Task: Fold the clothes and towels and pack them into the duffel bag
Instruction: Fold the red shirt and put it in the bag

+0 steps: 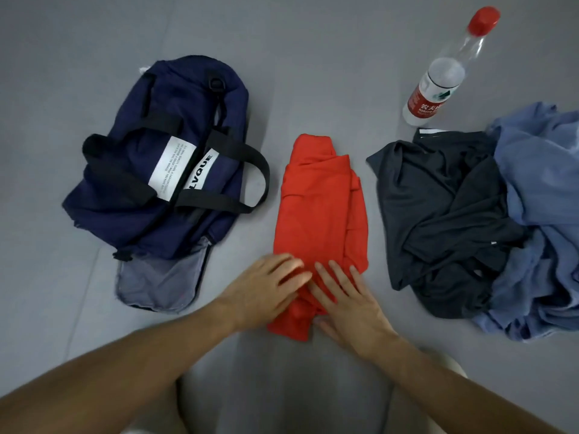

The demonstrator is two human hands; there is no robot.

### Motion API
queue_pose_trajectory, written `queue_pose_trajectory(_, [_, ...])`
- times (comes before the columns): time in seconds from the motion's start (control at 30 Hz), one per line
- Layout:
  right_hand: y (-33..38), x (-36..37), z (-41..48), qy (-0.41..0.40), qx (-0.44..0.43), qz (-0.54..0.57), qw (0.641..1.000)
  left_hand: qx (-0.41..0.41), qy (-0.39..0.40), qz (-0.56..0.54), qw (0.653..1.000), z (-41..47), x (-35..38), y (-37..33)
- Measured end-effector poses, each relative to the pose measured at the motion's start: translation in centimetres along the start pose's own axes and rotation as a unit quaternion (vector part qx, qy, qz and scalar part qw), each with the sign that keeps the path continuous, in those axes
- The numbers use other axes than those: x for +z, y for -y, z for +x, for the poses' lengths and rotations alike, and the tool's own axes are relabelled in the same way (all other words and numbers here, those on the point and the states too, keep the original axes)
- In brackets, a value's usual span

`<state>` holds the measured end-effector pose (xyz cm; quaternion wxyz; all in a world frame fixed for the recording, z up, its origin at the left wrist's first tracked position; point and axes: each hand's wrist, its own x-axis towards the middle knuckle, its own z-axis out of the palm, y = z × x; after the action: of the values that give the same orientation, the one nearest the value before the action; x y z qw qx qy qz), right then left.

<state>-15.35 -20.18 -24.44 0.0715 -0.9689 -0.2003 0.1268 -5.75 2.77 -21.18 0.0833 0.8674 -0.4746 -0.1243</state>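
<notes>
Lower centre: left hand (266, 286) and right hand (344, 300) pressed flat side by side on the near end of the red shirt (319, 211), fingers straight. Grip open on both, nothing pinched. Shirt folded into a long narrow strip up the middle of the frame, on the floor (313, 57), between bag and unfolded pile. Not yet packed.

Likely trouble: thin, loosely layered knit, so probably springs open or skews once the palms lift. Uneven right edge with a flap sticking out, apt to give a lopsided fold. Further left, duffel (150, 170) slumped flat, near end gaping onto grey lining; soft mouth, may close on a bundle fed in one-handed. At right, dark shirt (438, 214) and blue cloth (539, 208) tangled and touching; pulling one probably drags the other. Upper right, bottle (438, 86) standing just beyond the dark shirt, easy to topple with a tug.

Red shirt matte, creased. Duffel navy woven fabric, black webbing handles, white label. Dark shirt thin, limp. Blue cloth thicker, crumpled. Bottle clear plastic, red cap and label.
</notes>
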Motion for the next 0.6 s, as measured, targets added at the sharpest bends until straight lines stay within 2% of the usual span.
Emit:
queue_pose_trajectory(0.1, [-0.5, 0.7, -2.0, -0.008, -0.055, -0.011, 0.998, 0.011, 0.078, -0.011, 0.997, -4.0, 1.3, -0.6])
queue_pose_trajectory(0.13, [-0.7, 0.9, -2.3, -0.014, -0.056, -0.013, 0.998, 0.010, 0.079, -0.005, 0.997, -4.3, 1.8, -0.4])
queue_pose_trajectory(0.3, [-1.1, 0.2, -1.0, -0.093, -0.027, -0.003, 0.995, -0.054, 0.034, -0.023, 0.998, -1.9, 2.1, 0.2])
queue_pose_trajectory(0.43, [-1.3, 0.0, -0.3, -0.117, -0.025, 0.001, 0.993, -0.078, -0.026, -0.031, 0.996, 0.5, 1.4, 0.1])
queue_pose_trajectory(0.53, [-1.1, -0.6, 0.9, -0.132, 0.014, 0.049, 0.990, -0.148, -0.025, -0.087, 0.985, 1.9, 0.3, -0.3])
queue_pose_trajectory(0.6, [-0.8, -2.1, 2.0, -0.123, 0.067, 0.121, 0.983, -0.207, 0.001, -0.168, 0.964, 2.6, -1.0, -0.1])
